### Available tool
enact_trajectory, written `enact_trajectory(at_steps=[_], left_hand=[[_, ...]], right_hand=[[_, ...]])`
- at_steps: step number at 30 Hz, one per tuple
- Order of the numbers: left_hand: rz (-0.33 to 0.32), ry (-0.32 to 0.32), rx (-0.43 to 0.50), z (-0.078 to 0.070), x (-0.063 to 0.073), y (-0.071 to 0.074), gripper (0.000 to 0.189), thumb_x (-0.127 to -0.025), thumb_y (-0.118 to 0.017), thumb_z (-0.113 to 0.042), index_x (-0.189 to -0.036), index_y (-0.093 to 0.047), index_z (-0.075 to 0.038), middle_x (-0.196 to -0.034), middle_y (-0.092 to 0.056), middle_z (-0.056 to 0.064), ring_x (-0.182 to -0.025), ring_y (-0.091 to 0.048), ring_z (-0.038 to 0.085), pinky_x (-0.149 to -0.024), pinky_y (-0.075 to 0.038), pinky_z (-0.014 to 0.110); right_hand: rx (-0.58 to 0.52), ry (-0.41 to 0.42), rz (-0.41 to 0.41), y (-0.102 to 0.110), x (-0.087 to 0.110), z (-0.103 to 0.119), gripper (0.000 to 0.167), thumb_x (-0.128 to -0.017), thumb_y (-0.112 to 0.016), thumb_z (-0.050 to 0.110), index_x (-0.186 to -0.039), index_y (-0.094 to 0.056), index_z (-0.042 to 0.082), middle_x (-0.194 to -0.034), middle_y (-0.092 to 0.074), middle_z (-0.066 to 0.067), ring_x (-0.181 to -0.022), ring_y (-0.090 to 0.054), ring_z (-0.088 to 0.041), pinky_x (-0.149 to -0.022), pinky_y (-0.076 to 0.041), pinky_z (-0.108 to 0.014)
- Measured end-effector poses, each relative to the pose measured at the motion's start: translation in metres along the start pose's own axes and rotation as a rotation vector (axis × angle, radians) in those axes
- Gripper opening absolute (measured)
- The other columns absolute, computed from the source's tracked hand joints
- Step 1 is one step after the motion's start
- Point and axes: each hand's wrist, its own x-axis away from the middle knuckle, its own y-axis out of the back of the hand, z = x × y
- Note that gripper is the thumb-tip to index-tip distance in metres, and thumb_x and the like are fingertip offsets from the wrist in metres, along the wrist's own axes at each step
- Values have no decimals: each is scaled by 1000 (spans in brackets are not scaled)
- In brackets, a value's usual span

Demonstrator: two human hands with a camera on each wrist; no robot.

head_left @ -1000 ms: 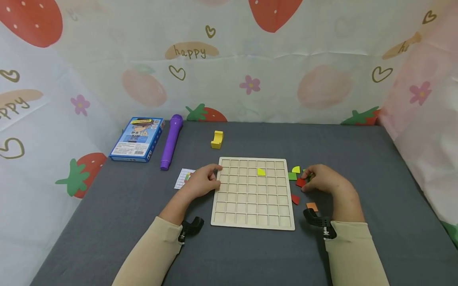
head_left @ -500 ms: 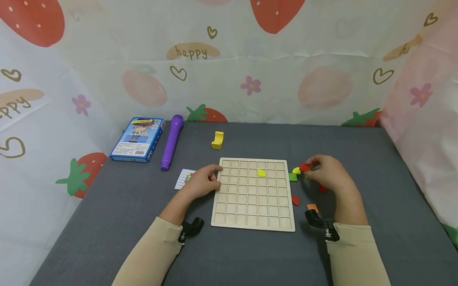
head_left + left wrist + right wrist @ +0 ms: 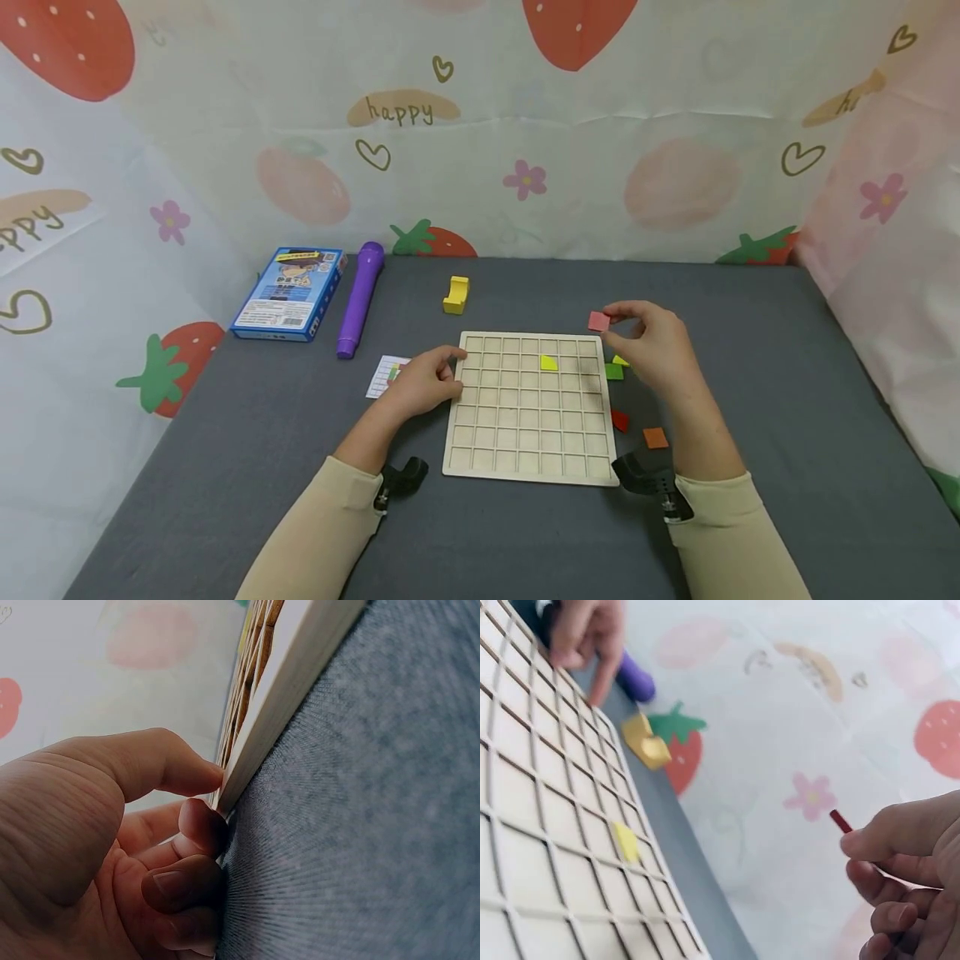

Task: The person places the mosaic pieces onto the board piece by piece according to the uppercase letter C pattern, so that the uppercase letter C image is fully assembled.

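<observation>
My right hand (image 3: pixel 654 346) pinches a small red square tile (image 3: pixel 598 322) between thumb and fingers, above the upper right corner of the wooden grid board (image 3: pixel 528 437). The right wrist view shows that tile as a thin red strip, edge-on. My left hand (image 3: pixel 423 379) rests at the board's left edge, index fingertip near the upper corner and thumb lower down. In the left wrist view, its thumb touches the pale rim and the other fingers bend beside it. One yellow rounded piece (image 3: pixel 549 362) lies in a cell of the grid.
Right of the board lie a green tile (image 3: pixel 614 372), a partly hidden yellow piece (image 3: pixel 620 361), a red piece (image 3: pixel 619 420) and an orange tile (image 3: pixel 656 438). A pattern card (image 3: pixel 382 375), purple microphone (image 3: pixel 360 300), blue box (image 3: pixel 288 292) and yellow block (image 3: pixel 456 296) lie beyond.
My right hand has picked up the red tile from right of the board and carried it up and left to the board's corner. My left hand has stayed in place.
</observation>
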Motion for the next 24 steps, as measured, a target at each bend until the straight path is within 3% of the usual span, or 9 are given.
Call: enact_trajectory(at_steps=[6, 10, 14, 17, 24], left_hand=[[0, -2, -1, 3, -1, 0, 56, -85, -67, -7, -141, -59, -7, -71, -57, 1, -54, -47, 14, -54, -37, 30], [-2, -3, 6, 3, -1, 0, 56, -85, -67, -7, -140, -59, -6, -71, -57, 1, -55, -47, 14, -54, -37, 30], [-2, 0, 4, 2, 0, 0, 56, -85, -67, -7, -141, -59, -7, -71, -57, 1, -55, -47, 14, -55, -37, 30], [-2, 2, 3, 2, 1, 1, 56, -86, -67, -7, -141, -59, -7, -71, -57, 1, -55, -47, 14, -55, -37, 30], [-4, 8, 6, 3, 1, 0, 55, -86, -68, -7, -140, -59, -7, -71, -56, 2, -55, -47, 14, -54, -36, 30]], right_hand=[[-61, 61, 45, -28, -2, 11, 33, -94, -73, 10, -127, -70, 6, -119, -62, -12, -73, -47, -25, -62, -41, -37], [-90, 70, 87, -48, -4, 15, 30, -93, -75, 9, -122, -72, 7, -103, -56, -10, -80, -45, -25, -68, -39, -39], [-118, 25, 152, -67, -7, 14, 30, -92, -75, 11, -122, -73, 9, -79, -39, -5, -69, -34, -21, -64, -34, -38], [-129, -15, 192, -81, -9, 10, 31, -92, -75, 12, -122, -73, 8, -71, -30, -1, -61, -25, -18, -59, -29, -35], [-59, -61, 179, -101, -12, -1, 34, -90, -75, 12, -124, -73, 6, -63, -41, 1, -53, -32, -13, -53, -29, -30]])
